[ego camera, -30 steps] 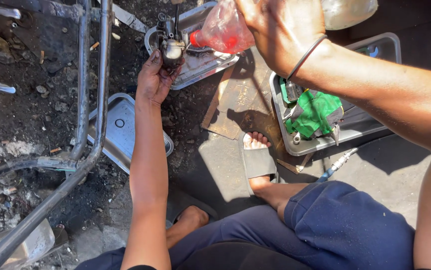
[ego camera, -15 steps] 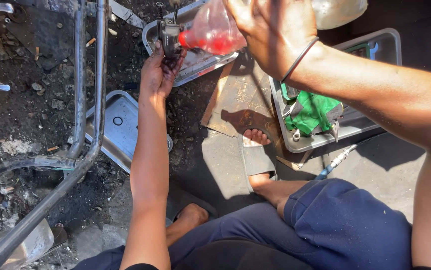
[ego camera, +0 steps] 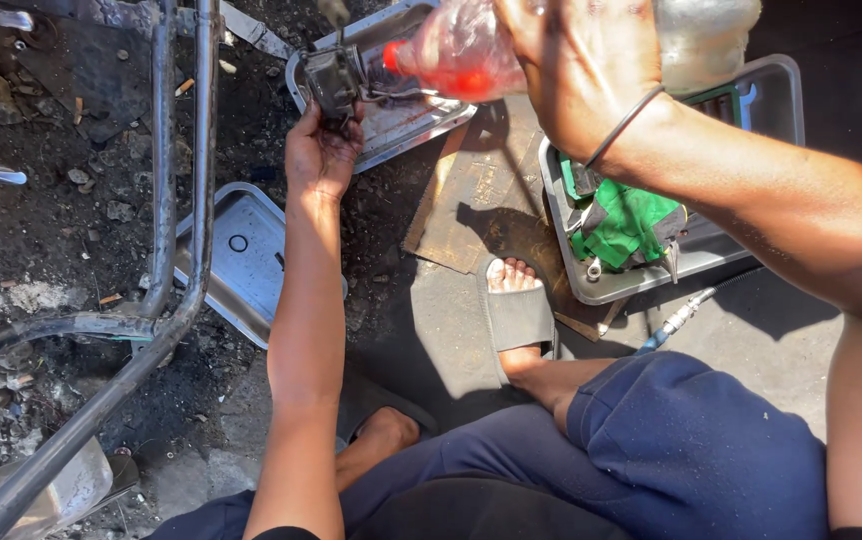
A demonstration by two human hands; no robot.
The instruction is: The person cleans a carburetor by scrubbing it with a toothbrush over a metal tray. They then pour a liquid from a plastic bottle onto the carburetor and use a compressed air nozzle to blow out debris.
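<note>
metal part (ego camera: pixel 331 78), held over the steel tray (ego camera: pixel 421 120): left hand (ego camera: pixel 321 150) clamped under it from below; right hand (ego camera: pixel 581 70) wrapped shut round a clear bottle (ego camera: pixel 461 55) of red liquid, tipped with its neck at the part. step judged: rinsing the part; next move calls for a steady pour kept above the tray. right of the tray, a second tray (ego camera: pixel 761 90) with green part (ego camera: pixel 626 222)

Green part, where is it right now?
Head view, right side: the green part lies in a grey metal tray on the ground, below the right hand and just right of the sandalled foot.
</note>
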